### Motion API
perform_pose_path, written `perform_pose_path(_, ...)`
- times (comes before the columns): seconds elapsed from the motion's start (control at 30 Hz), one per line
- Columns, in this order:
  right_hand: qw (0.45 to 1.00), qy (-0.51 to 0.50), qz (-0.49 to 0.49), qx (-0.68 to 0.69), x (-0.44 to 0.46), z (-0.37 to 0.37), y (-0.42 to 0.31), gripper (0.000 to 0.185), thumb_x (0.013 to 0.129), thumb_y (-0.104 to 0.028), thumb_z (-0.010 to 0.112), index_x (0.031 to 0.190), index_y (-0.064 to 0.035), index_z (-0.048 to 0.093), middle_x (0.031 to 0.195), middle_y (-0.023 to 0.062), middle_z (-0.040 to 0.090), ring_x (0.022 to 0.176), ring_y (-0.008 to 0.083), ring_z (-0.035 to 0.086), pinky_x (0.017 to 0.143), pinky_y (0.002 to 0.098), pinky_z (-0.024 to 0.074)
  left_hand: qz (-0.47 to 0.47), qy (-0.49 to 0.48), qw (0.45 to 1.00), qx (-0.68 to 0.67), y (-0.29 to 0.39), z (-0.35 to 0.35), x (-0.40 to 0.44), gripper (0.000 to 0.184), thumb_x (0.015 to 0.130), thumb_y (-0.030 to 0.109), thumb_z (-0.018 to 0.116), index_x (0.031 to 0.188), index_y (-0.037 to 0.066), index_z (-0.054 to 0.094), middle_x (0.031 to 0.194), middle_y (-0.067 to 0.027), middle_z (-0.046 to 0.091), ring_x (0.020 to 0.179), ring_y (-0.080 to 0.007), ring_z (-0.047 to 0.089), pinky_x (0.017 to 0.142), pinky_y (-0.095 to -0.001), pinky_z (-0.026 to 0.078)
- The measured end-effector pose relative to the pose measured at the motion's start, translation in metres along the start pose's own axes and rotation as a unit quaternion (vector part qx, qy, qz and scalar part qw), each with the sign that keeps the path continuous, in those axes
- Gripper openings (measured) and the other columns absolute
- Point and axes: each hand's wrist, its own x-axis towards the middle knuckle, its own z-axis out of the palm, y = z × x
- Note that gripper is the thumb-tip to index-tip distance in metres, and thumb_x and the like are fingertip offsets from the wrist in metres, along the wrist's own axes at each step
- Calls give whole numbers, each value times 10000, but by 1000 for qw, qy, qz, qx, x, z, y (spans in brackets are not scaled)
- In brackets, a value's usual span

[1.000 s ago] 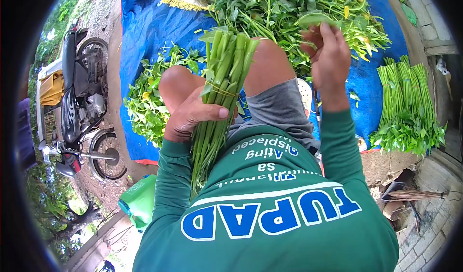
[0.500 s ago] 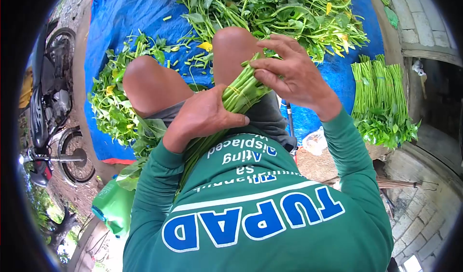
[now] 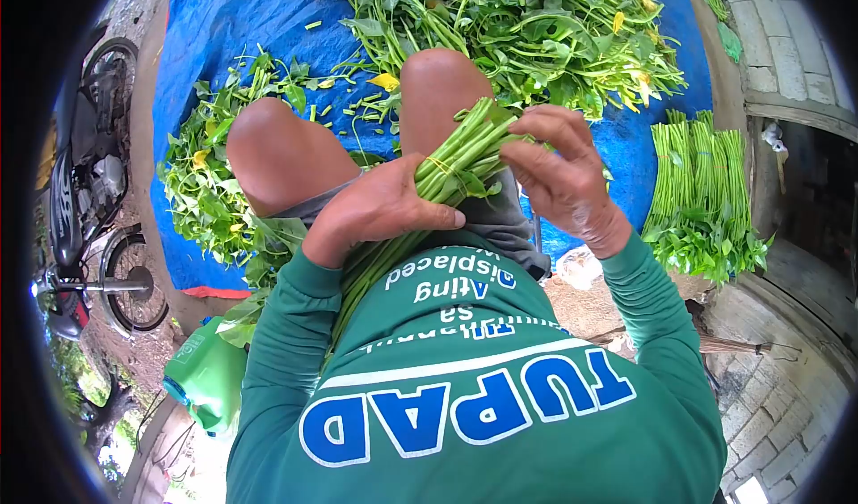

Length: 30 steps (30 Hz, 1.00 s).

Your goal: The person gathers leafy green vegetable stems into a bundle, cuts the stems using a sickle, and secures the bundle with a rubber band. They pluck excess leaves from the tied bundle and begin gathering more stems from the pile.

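A bundle of green stems with a thin yellow band around it lies slanted across my lap, its lower part against my shirt. My left hand is wrapped round the bundle just below the band, thumb on top. At the upper right end of the stems is my right hand, fingers bent and thumb near the fingertips, touching or very close to a leaf there. Whether anything is pinched between those fingers is too small to tell.
A large heap of leafy stems covers the far part of the blue tarp. Loose leaves lie at the left. Tied bundles stand in a row at the right. A green jug and a motorcycle are at the left.
The bundle first stood more upright and now slants to the right. My right hand came down from the heap to the bundle's upper end, then drew slightly right and down.
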Motion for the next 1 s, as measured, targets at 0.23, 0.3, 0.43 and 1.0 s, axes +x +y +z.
perform_pose_path(0.23, 997, -23, -70, -10, 14, 7, -28, 241, 806, -60, 809, 1038, -61, 745, 1180, 110, 724, 1242, 350, 655, 1117, 507, 496, 53, 70, 995, 39, -2, 6, -4, 886, 802, 302, 946, 1485, -29, 489, 1258, -152, 711, 1131, -292, 690, 1031, -404, 519)
perform_pose_path(0.3, 995, 96, -25, -21, 16, 4, 6, 220, 799, 37, 747, 1006, -36, 726, 1103, 134, 732, 1159, 376, 687, 1073, 482, 528, 79, 119, 985, 100, 1, 7, -9, 956, 778, 293, 959, 1508, -29, 432, 1259, -183, 696, 1130, -345, 696, 1011, -427, 531)
perform_pose_path(0.43, 916, 93, 195, -339, 23, -37, 43, 409, 1005, -187, 710, 1364, 7, 690, 1394, 254, 672, 1319, 430, 630, 1187, 515, 447, 69, 203, 940, 265, 25, 32, -18, 936, 742, 368, 961, 1425, 6, 432, 1226, -309, 678, 1085, -523, 691, 909, -542, 563)
perform_pose_path(1.0, 849, 241, 294, 367, 55, 44, 12, 569, 1035, -359, 750, 1400, 57, 616, 1290, 176, 692, 1200, 243, 658, 1050, 398, 538, 53, 101, 989, -98, 23, -18, -30, 609, 785, 105, 886, 1306, -29, 602, 1110, -24, 679, 968, -103, 630, 826, -289, 531)
